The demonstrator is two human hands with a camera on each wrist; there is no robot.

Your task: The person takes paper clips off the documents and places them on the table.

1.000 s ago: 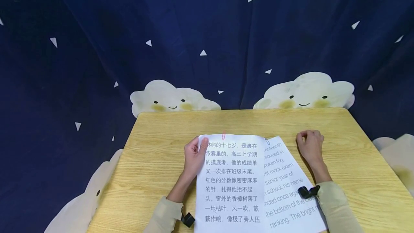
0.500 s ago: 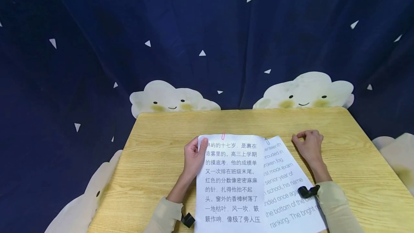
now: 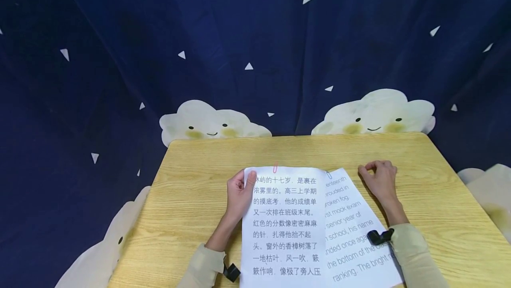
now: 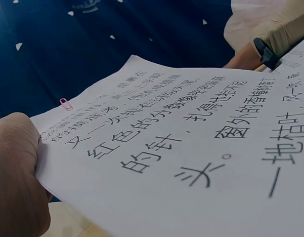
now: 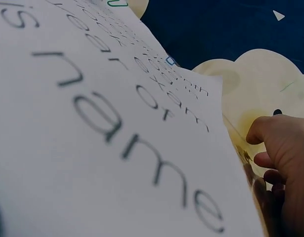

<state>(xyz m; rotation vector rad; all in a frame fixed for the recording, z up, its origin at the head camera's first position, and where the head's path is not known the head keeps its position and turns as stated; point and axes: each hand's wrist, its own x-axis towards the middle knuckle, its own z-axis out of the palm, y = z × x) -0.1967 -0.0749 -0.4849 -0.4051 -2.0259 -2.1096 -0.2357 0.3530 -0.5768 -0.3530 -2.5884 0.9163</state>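
Observation:
A white sheet printed with large Chinese text (image 3: 285,234) lies in front, partly over a slanted sheet of English text (image 3: 359,243). My left hand (image 3: 239,195) grips the Chinese sheet by its upper left edge, thumb on the face. A pink paper clip (image 3: 275,168) sits on that sheet's top edge. A bluish paper clip (image 3: 329,175) is at the English sheet's top. Right of the papers, my right hand (image 3: 381,181) is bent over the table, thumb and index tips close together. I cannot tell whether something small lies between them.
Under the papers is a light wooden table (image 3: 195,168) with rounded far corners. A dark blue curtain (image 3: 223,79) with white triangles and smiling clouds hangs behind it. Each wrist wears a small black camera (image 3: 231,272). A green clip (image 5: 117,2) shows in the right wrist view.
My right hand's thumb and index finger have extended slightly leftward from a more closed curl. The left hand and both sheets have stayed in place.

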